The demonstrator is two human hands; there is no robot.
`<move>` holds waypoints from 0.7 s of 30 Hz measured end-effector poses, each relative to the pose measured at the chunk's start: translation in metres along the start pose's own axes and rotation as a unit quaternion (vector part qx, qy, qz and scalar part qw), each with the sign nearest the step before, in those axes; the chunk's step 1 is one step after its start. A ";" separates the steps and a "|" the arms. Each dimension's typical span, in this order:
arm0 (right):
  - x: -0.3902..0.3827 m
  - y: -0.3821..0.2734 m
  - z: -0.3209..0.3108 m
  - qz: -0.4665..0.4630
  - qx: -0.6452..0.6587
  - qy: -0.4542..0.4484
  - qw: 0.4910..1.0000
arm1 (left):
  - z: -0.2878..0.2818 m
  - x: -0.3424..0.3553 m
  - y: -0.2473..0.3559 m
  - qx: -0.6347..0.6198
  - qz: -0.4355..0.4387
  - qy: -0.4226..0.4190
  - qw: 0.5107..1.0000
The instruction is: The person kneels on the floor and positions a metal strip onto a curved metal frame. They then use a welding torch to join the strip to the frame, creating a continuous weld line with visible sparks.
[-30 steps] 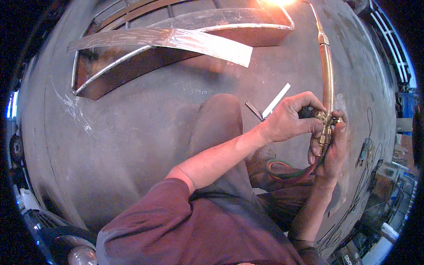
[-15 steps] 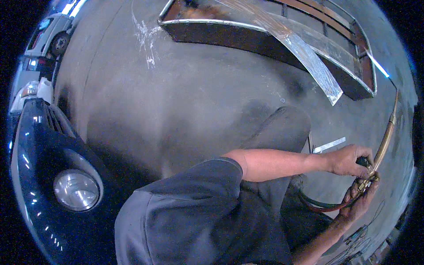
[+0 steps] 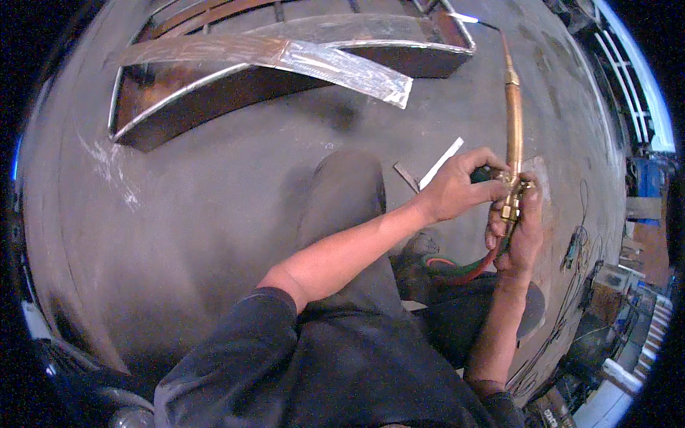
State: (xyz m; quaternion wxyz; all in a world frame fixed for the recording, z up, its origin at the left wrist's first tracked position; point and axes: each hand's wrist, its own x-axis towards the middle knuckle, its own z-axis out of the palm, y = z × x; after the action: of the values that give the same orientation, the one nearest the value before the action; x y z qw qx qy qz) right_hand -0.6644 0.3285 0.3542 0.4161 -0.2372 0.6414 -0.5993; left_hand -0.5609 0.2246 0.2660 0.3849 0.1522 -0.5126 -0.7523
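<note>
A brass gas torch stands out upright in the picture, with a narrow pale blue flame at its bent tip. My right hand is closed round its lower end, where red and green hoses hang. My left hand pinches a valve knob on the torch body. Beyond my knee lies a curved, rusty welded metal frame with a bright seam along its edge. A long metal strip lies across it at a slant. A white bar and a short dark piece lie near my left hand.
Dark cables trail over the concrete floor on the right. Clutter with a blue object and metal pieces stands along the right rim. A dark vehicle body shows at the lower left, and my bent knee is in the middle.
The flame has shrunk from a bright orange glare to a thin blue jet. The view swung left half a second ago and has come back. Both hands still hold the torch.
</note>
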 end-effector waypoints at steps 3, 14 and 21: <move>0.000 0.002 -0.002 0.023 0.018 -0.001 1.000 | 0.003 -0.003 -0.008 -0.009 -0.011 0.021 1.000; -0.003 -0.001 0.006 -0.001 0.042 -0.023 0.999 | -0.003 -0.003 -0.001 0.002 -0.006 0.017 1.000; -0.003 -0.001 0.007 -0.008 0.042 -0.026 0.999 | -0.002 -0.001 -0.004 0.047 0.122 0.015 0.991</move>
State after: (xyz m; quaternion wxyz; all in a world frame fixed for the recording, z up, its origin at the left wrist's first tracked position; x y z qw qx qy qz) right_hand -0.6568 0.3267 0.3562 0.4375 -0.2405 0.6024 -0.6229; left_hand -0.5612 0.2246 0.2615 0.4738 0.1173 -0.5567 -0.6722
